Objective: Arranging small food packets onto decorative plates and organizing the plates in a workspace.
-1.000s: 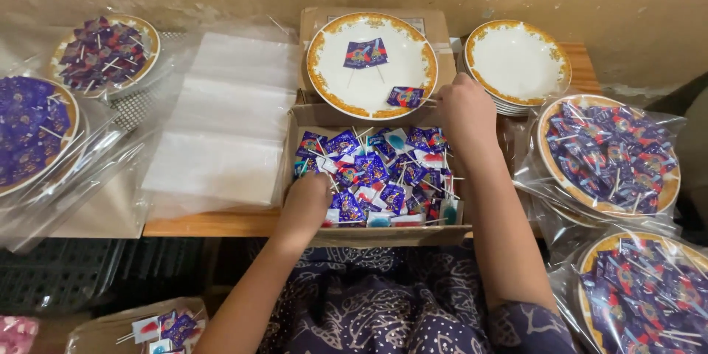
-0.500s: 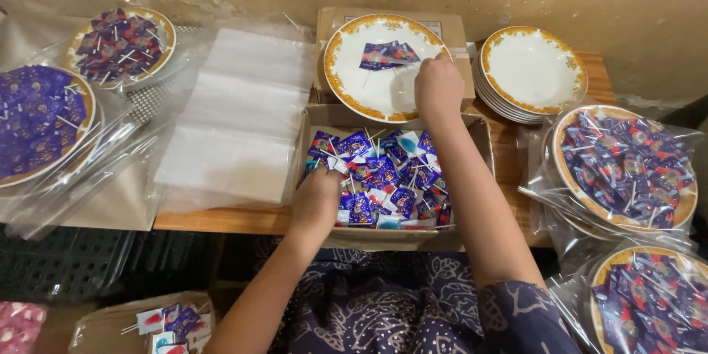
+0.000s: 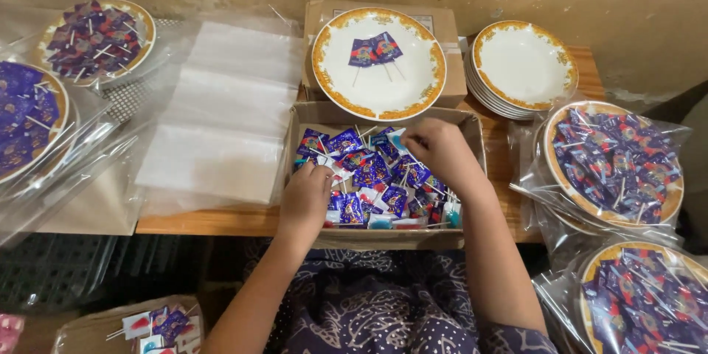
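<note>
I am pinching a lollipop (image 3: 394, 140) in my right hand (image 3: 441, 149), my left hand (image 3: 306, 195) resting curled in the box (image 3: 472, 133). The plate (image 3: 378, 61) is holding only two; several bagged plates are lying filled.

Both forearms bare, no sleeves, rings or watch visible. Left hand (image 3: 304, 198) and right hand (image 3: 441, 149) ungloved. Garment: dark navy fabric, pale batik-style print.

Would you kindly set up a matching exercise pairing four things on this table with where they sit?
Things:
1. stack of empty plates
2. cardboard box of lollipops
3. pile of clear bags
4. plate with two lollipops

Places:
A. under both hands
B. left of the box
C. on a closed carton by the wall
D. right of that carton

Pairs: 1-D, 2-A, 3-B, 4-C
</note>
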